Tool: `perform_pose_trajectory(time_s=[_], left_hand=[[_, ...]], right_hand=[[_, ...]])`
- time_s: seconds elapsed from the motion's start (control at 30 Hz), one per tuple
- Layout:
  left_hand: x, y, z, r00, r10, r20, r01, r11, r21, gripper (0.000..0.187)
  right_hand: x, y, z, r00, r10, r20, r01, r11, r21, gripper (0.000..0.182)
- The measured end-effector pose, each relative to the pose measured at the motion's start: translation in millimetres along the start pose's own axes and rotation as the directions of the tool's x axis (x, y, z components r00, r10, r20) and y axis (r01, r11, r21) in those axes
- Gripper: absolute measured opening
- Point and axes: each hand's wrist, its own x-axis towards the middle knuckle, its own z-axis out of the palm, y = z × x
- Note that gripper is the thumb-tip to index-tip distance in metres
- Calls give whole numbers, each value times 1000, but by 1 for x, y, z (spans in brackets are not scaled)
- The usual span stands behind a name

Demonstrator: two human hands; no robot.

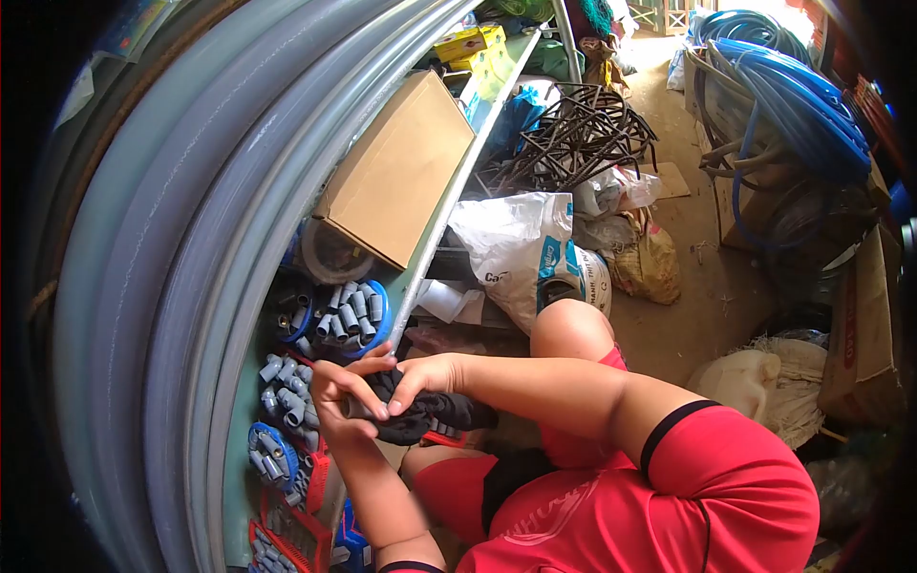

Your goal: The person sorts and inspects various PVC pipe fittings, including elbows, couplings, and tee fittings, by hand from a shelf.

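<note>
L hand (336, 396) & R hand (423, 374) both closed on dark pipe fitting (420, 413), held above knee by shelf edge | blue baskets (380, 315) w/ grey PVC couplings (349, 310) beside hands | cardboard box (396, 172) shut, on shelf (468, 172) | blue hose coil (793, 95) far R

Cardboard box (396, 172) (shelved), blue hose (793, 95).

2 bare hands (382, 392) share 1 dark cloth bundle (430, 411). 1 brown cardboard box (396, 172), 1 white plastic sack (516, 248), 1 blue coiled hose bundle (793, 95), many grey pipe fittings (349, 310).
</note>
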Motion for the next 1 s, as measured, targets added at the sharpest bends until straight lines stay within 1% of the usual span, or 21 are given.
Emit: perform_pose_trajectory(time_s=[0.03, 0.07, 0.1, 0.17, 0.2, 0.3, 0.33, 0.43, 0.47, 0.57, 0.6, 0.63, 0.67, 0.7, 0.73, 0.77, 0.83, 0.87, 0.9, 0.97, 1.0], left_hand=[[1, 2, -5, 996, -34, 86, 26, 995, 95, 51], [0, 4, -4, 997, -71, 20, 66, 983, 170, 43], [0, 6, -2, 993, -107, -46, 115, 964, 238, 36], [3, 10, 13, 958, -156, -242, 231, 918, 322, 33], [3, 10, 18, 940, -143, -311, 252, 905, 343, 34], [-8, -2, 12, 871, -96, -482, 270, 913, 307, 26], [-10, -5, 11, 859, -75, -507, 259, 917, 303, 21], [-12, -13, 18, 721, -22, -693, 196, 965, 173, 14], [-13, -14, 19, 687, -19, -727, 193, 969, 157, 12], [-7, -14, 32, 562, 6, -827, 196, 970, 140, 15], [-8, -20, 33, 508, 16, -861, 183, 975, 125, 16], [-7, -24, 35, 453, 25, -891, 169, 979, 113, 18], [-6, -27, 40, 394, 24, -919, 218, 969, 119, 25], [-25, -35, 31, 509, 97, -855, 316, 903, 291, 24], [-32, -44, 33, 578, 153, -801, 344, 845, 410, 19], [-39, -51, 39, 645, 197, -738, 362, 772, 522, 20], [-37, -55, 61, 708, 127, -695, 355, 787, 505, 39], [-29, -53, 69, 694, 131, -708, 345, 803, 486, 46], [-30, -51, 64, 734, 130, -667, 393, 719, 573, 44], [-29, -42, 59, 835, 200, -513, 406, 406, 819, 43], [-21, -35, 63, 818, 236, -525, 449, 309, 839, 44]], right_hand=[[4, 4, -7, 1000, -15, 24, 15, 1000, -15, 36], [15, 11, -22, 996, -30, 79, 39, 993, -115, 33], [15, 6, -17, 990, -109, 89, 129, 955, -266, 33], [12, -19, 0, 954, -257, 152, 298, 785, -543, 32], [9, -24, 5, 945, -294, 142, 320, 743, -588, 34], [2, -29, 9, 936, -341, -88, 129, 564, -816, 42], [4, -22, 9, 869, -482, -107, 131, 432, -892, 50], [4, -9, 19, 781, -579, -235, -29, 342, -939, 55], [4, -3, 24, 714, -676, -184, 21, 283, -959, 59], [6, 4, 23, 637, -738, -221, -32, 261, -965, 60], [6, 2, 21, 648, -724, -236, -88, 237, -968, 63], [6, 2, 21, 600, -751, -276, -128, 250, -960, 56], [5, 0, 20, 566, -740, -364, -97, 379, -920, 53], [5, -4, 19, 534, -715, -452, -61, 500, -864, 51], [8, -13, 20, 412, -783, -466, 29, 522, -852, 53], [3, -21, 21, 395, -732, -555, 58, 623, -780, 54], [2, -31, 9, 359, -745, -563, 200, 650, -733, 52], [0, -32, 6, 354, -719, -599, 198, 683, -703, 51], [-1, -33, 5, 349, -691, -634, 196, 715, -671, 50], [0, -30, 4, 316, -611, -726, 223, 792, -569, 49], [3, -26, -3, 297, -607, -737, 270, 794, -545, 49]])
